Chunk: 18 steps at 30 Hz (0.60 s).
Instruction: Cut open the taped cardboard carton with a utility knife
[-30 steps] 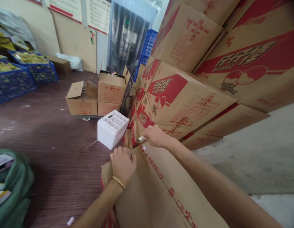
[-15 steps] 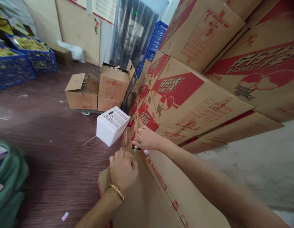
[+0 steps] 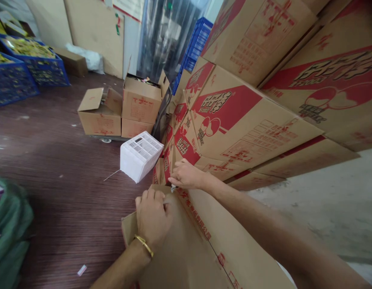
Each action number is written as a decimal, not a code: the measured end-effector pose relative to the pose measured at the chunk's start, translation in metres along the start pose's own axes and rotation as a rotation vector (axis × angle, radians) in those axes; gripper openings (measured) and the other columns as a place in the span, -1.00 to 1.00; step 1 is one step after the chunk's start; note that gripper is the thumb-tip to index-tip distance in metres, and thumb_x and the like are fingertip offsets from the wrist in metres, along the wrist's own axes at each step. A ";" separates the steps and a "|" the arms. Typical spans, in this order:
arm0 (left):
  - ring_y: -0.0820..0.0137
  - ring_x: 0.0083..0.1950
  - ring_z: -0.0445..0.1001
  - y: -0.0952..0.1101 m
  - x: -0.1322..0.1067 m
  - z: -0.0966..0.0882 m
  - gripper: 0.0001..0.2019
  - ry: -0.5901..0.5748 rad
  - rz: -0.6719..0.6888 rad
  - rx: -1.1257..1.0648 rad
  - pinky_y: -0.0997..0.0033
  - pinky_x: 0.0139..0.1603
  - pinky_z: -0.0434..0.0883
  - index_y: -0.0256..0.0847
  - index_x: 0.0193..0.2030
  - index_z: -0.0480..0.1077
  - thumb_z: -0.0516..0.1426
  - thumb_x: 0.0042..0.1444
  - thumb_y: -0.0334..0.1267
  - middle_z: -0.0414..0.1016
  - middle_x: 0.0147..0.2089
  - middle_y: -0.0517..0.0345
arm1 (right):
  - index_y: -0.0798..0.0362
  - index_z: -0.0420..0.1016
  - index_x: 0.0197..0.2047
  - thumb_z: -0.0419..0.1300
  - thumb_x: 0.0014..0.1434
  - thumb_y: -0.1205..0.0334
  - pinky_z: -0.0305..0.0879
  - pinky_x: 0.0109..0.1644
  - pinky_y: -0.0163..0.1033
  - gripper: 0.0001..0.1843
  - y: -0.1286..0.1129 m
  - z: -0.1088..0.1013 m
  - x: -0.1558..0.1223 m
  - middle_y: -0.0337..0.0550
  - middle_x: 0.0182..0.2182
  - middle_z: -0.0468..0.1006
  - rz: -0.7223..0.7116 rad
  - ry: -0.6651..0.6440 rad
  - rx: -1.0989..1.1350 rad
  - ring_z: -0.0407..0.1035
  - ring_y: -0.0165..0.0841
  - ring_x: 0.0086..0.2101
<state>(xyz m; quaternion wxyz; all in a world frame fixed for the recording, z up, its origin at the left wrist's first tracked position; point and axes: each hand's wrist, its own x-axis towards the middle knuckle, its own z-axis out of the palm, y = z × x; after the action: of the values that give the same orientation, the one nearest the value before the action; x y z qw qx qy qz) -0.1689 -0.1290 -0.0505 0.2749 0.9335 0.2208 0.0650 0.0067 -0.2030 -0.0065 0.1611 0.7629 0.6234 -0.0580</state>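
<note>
One right hand (image 3: 186, 174): is curling almost closed, seemingly pinching a small, whitish object (image 3: 173, 188) too tiny to identify.
Left hand (image 3: 153, 218): is resting with half-bent fingers over the far left of the top; whether it is gripping anything, I cannot tell.
Pinch: could be slipping if the object is catching on cardboard, jerking the right hand towards the left.
Cardboard top: could be buckling if the left hand is pressing too hard.
Large, tan cardboard carton (image 3: 186, 245): is sitting beneath both hands, showing red characters along a dark lengthwise seam and shading across its left half.
Stacked red-and-tan cardboard cartons (image 3: 228, 116): are standing just beyond the right hand; a sudden slip could be knocking knuckles there.
</note>
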 end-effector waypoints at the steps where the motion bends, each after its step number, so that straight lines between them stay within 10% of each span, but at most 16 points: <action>1: 0.07 0.01 0.39 0.000 0.000 0.000 -0.78 0.003 0.003 0.001 0.04 0.00 0.21 -0.28 -0.20 0.49 0.02 0.13 -0.41 0.50 -0.14 -0.07 | 0.12 0.61 -0.35 -0.02 0.42 0.11 -0.14 -0.15 -0.11 -0.53 -0.001 0.000 0.001 -0.07 -0.32 0.63 0.000 0.005 0.012 0.26 -0.29 -0.23; 18: 0.10 -0.01 0.40 -0.002 0.002 0.000 -0.81 0.002 0.008 -0.012 0.10 -0.01 0.22 -0.24 -0.22 0.49 0.07 0.08 -0.43 0.53 -0.14 -0.03 | 0.12 0.64 -0.30 -0.02 0.39 0.15 -0.10 -0.11 -0.12 -0.55 0.014 0.013 0.007 -0.02 -0.33 0.63 -0.080 -0.011 -0.033 0.25 -0.28 -0.22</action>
<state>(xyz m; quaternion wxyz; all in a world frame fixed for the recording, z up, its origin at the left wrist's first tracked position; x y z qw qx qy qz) -0.1675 -0.1270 -0.0517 0.2801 0.9326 0.2170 0.0684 0.0234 -0.2026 -0.0185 0.1744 0.7344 0.6533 -0.0581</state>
